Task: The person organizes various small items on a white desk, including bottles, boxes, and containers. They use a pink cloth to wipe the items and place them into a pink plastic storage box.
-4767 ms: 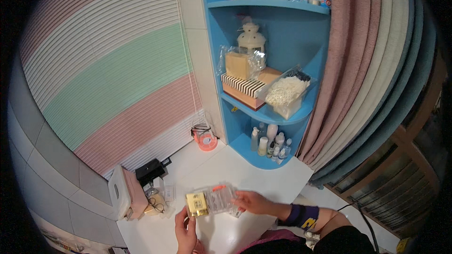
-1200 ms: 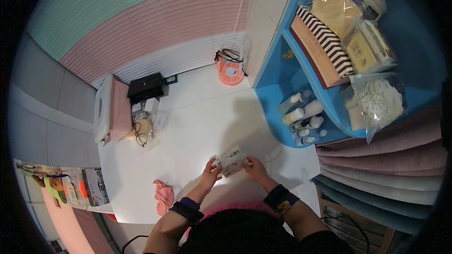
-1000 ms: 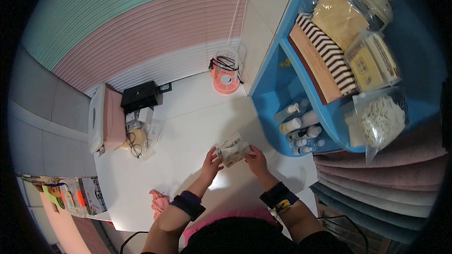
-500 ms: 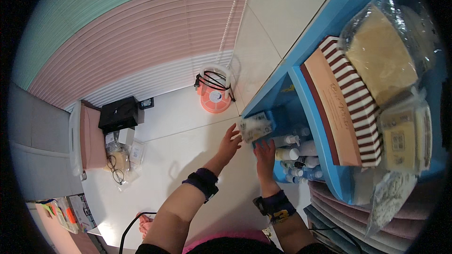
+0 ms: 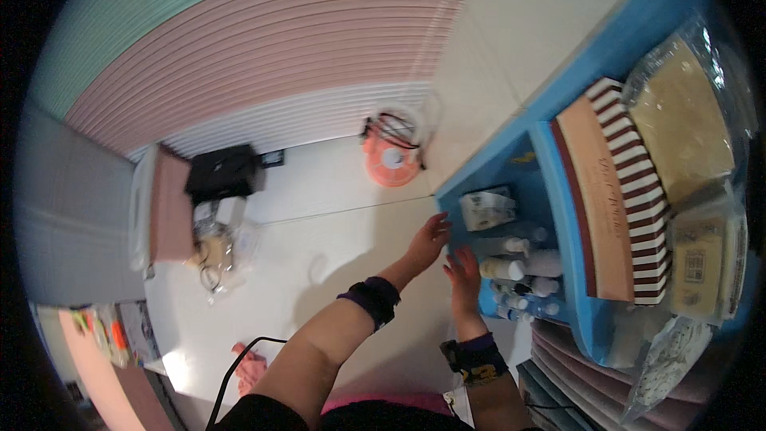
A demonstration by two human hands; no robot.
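My left hand [image 5: 429,241] reaches over the white worktop to the front edge of the blue shelf unit [image 5: 545,161], fingers apart and holding nothing. Close beside it, my right hand [image 5: 463,278] has its fingers stretched out in front of the bottles and is also empty. A white packet with dark print [image 5: 488,208] lies inside the lower compartment, a short gap beyond both hands. Several small bottles stand nearer to me in the same compartment, among them a cream bottle with a white cap [image 5: 500,269]. Dark bands wrap both my wrists.
A striped box [image 5: 610,207] and clear bags [image 5: 694,259] fill the upper shelf. On the white worktop [image 5: 319,243] stand an orange round device with a coiled cord [image 5: 392,161], a black box [image 5: 221,172] and glasses [image 5: 209,275]. A black cable [image 5: 235,359] curves near my left forearm.
The packet, earlier at the compartment's front edge by my fingers, now lies deeper inside, apart from both hands. My view has shifted, so the surroundings sit farther right in it.
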